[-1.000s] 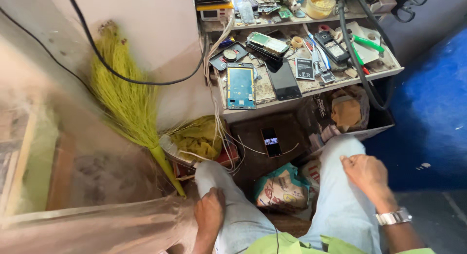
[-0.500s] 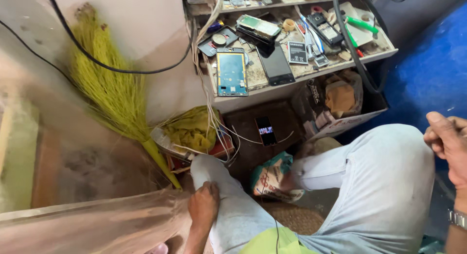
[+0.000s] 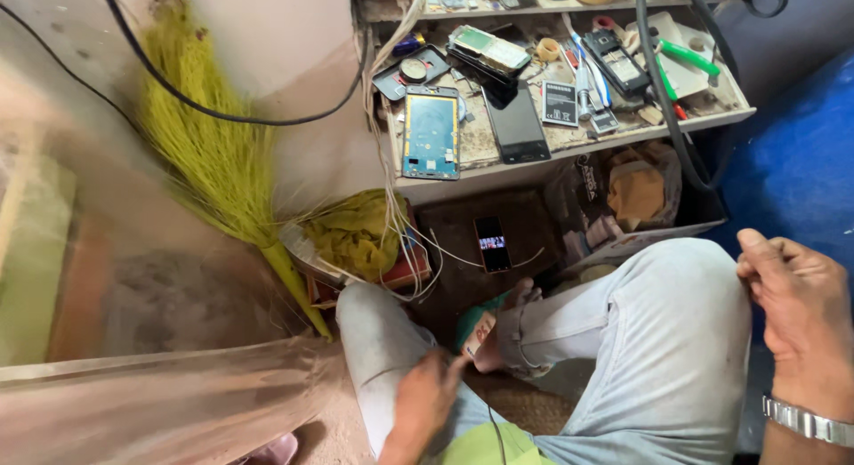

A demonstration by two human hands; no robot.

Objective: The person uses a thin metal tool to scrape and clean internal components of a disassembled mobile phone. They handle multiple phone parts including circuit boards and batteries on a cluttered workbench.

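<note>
I sit cross-legged in light grey jeans [image 3: 658,340] on the floor. My left hand [image 3: 425,396] rests on my left thigh, fingers loosely curled, one finger touching my bare foot [image 3: 498,327]. My right hand [image 3: 801,314] hovers by my raised right knee with the fingers curled in and nothing in it; a metal watch [image 3: 808,420] is on that wrist. A small phone [image 3: 492,243] with a lit screen lies on the dark lower shelf ahead of my feet.
A low workbench shelf [image 3: 480,153] holds a blue phone frame [image 3: 431,131], a black phone [image 3: 515,125], tools and parts. A yellow broom [image 3: 213,153] leans on the left wall. A yellow cloth [image 3: 356,234], white wires, a black cable [image 3: 663,100] and a blue wall [image 3: 792,153] surround me.
My right leg has swung up and across, its foot tucking in by my left hand. My right hand moved right and down beside the knee. The view tilted down.
</note>
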